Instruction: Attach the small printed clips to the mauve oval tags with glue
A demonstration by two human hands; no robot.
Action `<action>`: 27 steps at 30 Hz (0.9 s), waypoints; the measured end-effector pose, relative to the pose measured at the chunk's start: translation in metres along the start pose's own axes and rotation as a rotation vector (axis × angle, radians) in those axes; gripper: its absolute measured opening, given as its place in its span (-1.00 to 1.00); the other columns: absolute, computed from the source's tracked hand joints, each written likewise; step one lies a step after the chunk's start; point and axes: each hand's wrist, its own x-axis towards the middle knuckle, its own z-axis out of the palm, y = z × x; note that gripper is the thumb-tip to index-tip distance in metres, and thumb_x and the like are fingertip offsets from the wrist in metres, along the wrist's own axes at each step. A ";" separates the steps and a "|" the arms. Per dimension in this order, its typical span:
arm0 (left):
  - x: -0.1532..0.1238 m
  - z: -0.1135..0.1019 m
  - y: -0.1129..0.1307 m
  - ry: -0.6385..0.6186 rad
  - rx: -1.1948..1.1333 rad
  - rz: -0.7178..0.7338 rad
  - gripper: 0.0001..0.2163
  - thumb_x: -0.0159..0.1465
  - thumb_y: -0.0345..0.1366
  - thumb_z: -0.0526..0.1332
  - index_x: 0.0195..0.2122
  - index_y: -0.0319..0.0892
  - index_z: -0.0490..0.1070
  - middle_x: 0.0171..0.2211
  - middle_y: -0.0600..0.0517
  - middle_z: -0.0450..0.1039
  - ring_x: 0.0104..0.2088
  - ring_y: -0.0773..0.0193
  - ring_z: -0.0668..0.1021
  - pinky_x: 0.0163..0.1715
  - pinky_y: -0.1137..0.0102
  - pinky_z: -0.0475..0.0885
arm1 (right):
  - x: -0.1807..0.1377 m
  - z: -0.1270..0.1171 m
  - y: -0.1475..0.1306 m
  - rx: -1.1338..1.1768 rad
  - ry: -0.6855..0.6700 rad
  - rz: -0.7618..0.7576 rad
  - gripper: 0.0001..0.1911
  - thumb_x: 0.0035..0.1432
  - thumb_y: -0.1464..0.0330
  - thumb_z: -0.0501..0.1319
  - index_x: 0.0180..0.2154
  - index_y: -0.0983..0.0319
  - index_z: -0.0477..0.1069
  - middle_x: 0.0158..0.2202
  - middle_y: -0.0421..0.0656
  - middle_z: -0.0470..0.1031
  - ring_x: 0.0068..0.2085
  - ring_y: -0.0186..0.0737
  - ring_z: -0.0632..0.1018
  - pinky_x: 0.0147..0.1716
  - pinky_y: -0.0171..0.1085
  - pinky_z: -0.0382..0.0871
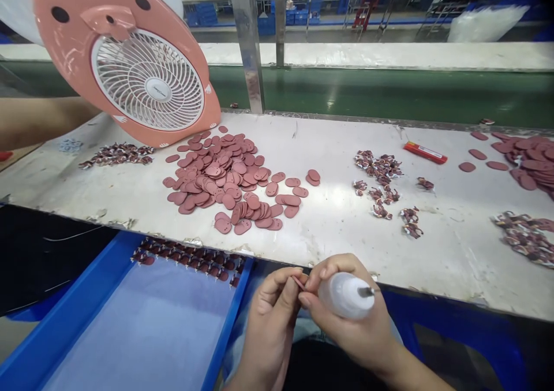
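The fingers (pixel 286 300) of the left hand (pixel 269 321) are pinched together, thumb against index, on a thin oval piece (pixel 299 284), held just off the near edge of the tabletop (pixel 329 223). The right hand (pixel 367 321) meets it there, thumb and index closed at the piece's near side, while its other fingers curl around a cloudy white bottle (pixel 344 298) whose slim metal tip (pixel 366 291) points towards three o'clock, away from the piece.

The oval piece is a dull brick red and slender, turned nearly edge-on, so it shows as a narrow slanting strip; its faces are mostly covered by the fingertips, and whether anything is fixed to it cannot be made out. It seems to match the loose heap of ovals (pixel 216 171) at eleven o'clock from the hands: flat, smooth, round-ended, the same muted red, many with small dark dots near one end.

At one o'clock lie small brown-and-white figures (pixel 378 168) in scattered clumps, with a red packet (pixel 425 152) beyond them towards two o'clock. A second heap of ovals (pixel 534 154) sits at two o'clock. A pink fan (pixel 190 50) stands past the first heap, at ten to eleven. At eight to nine o'clock, below the tabletop's edge, a blue tray (pixel 151 316) carries rows of dark red pieces (pixel 186 256) along its far end.
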 end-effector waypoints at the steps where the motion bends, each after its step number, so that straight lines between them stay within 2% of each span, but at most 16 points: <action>1: 0.000 0.000 0.000 0.015 0.032 0.012 -0.77 0.08 -0.06 0.47 -0.33 -0.06 0.66 -0.35 0.01 0.63 -0.26 0.23 0.60 -0.20 0.41 0.48 | -0.002 0.000 0.001 -0.037 0.029 -0.036 -0.69 0.16 0.51 0.30 -0.15 0.09 0.28 -0.32 -0.22 0.51 -0.34 -0.24 0.61 -0.33 -0.29 0.57; 3: -0.001 0.000 0.001 0.028 0.078 0.029 -0.68 0.02 -0.04 0.49 -0.25 -0.07 0.68 -0.27 -0.05 0.67 -0.19 0.12 0.62 -0.13 0.34 0.49 | -0.004 0.000 0.003 -0.101 0.045 -0.112 -0.65 0.14 0.55 0.29 -0.11 0.09 0.30 -0.29 -0.20 0.55 -0.29 -0.22 0.64 -0.26 -0.28 0.59; 7: -0.003 0.000 0.006 0.019 0.063 -0.032 -0.62 -0.07 -0.15 0.56 -0.19 -0.07 0.68 -0.18 -0.11 0.68 -0.07 -0.01 0.63 -0.04 0.24 0.50 | -0.005 -0.004 0.001 -0.203 -0.013 -0.189 -0.63 0.12 0.54 0.28 -0.08 0.09 0.33 -0.26 -0.19 0.60 -0.26 -0.19 0.67 -0.24 -0.28 0.61; 14: -0.002 -0.003 0.005 0.010 0.078 -0.187 -0.60 0.01 -0.16 0.53 -0.10 -0.07 0.65 -0.08 -0.12 0.65 0.03 -0.02 0.59 0.07 0.22 0.43 | -0.005 0.000 -0.006 -0.336 -0.056 -0.229 -0.71 0.14 0.57 0.20 -0.14 0.11 0.40 -0.32 -0.17 0.63 -0.38 -0.18 0.65 -0.39 -0.29 0.57; 17: -0.001 -0.005 0.004 0.022 0.030 -0.193 -0.61 0.05 -0.13 0.50 -0.09 -0.08 0.65 -0.11 -0.11 0.65 -0.03 0.05 0.61 -0.02 0.30 0.48 | -0.008 -0.001 -0.007 -0.320 -0.062 -0.162 -0.72 0.16 0.52 0.24 -0.12 0.10 0.39 -0.29 -0.17 0.62 -0.36 -0.18 0.65 -0.35 -0.28 0.58; 19: 0.000 -0.008 0.004 0.034 -0.028 -0.152 -0.65 0.11 -0.09 0.45 -0.09 -0.08 0.64 -0.13 -0.10 0.63 -0.11 0.15 0.61 -0.17 0.38 0.51 | -0.011 -0.008 -0.008 -0.258 -0.061 -0.087 -0.69 0.21 0.43 0.26 -0.03 0.09 0.29 -0.34 -0.19 0.58 -0.45 -0.23 0.61 -0.45 -0.33 0.56; 21: 0.001 -0.011 0.006 0.018 -0.091 -0.111 -0.67 0.17 -0.06 0.40 -0.08 -0.06 0.63 -0.13 -0.08 0.60 -0.18 0.23 0.58 -0.32 0.45 0.52 | -0.015 -0.019 -0.010 -0.112 -0.051 0.040 -0.68 0.33 0.28 0.16 0.07 0.08 0.15 -0.42 -0.23 0.51 -0.57 -0.27 0.51 -0.61 -0.37 0.49; 23: 0.001 -0.015 0.008 -0.029 -0.136 -0.098 -0.67 0.19 -0.06 0.38 -0.06 -0.04 0.62 -0.11 -0.07 0.58 -0.23 0.27 0.55 -0.41 0.48 0.51 | -0.019 -0.033 -0.013 -0.015 -0.035 0.207 -0.66 0.39 0.19 0.05 0.13 0.06 0.05 -0.46 -0.25 0.46 -0.61 -0.29 0.44 -0.69 -0.39 0.41; 25: 0.001 -0.018 0.010 -0.078 -0.167 -0.099 -0.66 0.19 -0.08 0.38 -0.03 -0.03 0.60 -0.14 -0.06 0.58 -0.27 0.29 0.54 -0.45 0.49 0.51 | -0.021 -0.046 -0.017 -0.074 -0.023 0.325 -0.64 0.36 0.17 0.11 0.12 0.02 0.08 -0.43 -0.24 0.47 -0.57 -0.28 0.45 -0.65 -0.40 0.42; 27: 0.001 -0.019 0.011 -0.118 -0.198 -0.085 -0.66 0.20 -0.09 0.38 -0.01 -0.01 0.58 -0.19 -0.04 0.60 -0.30 0.29 0.55 -0.45 0.49 0.51 | -0.023 -0.058 -0.022 -0.255 -0.033 0.274 -0.60 0.25 0.21 0.26 0.08 -0.01 0.21 -0.35 -0.21 0.54 -0.50 -0.26 0.53 -0.57 -0.40 0.50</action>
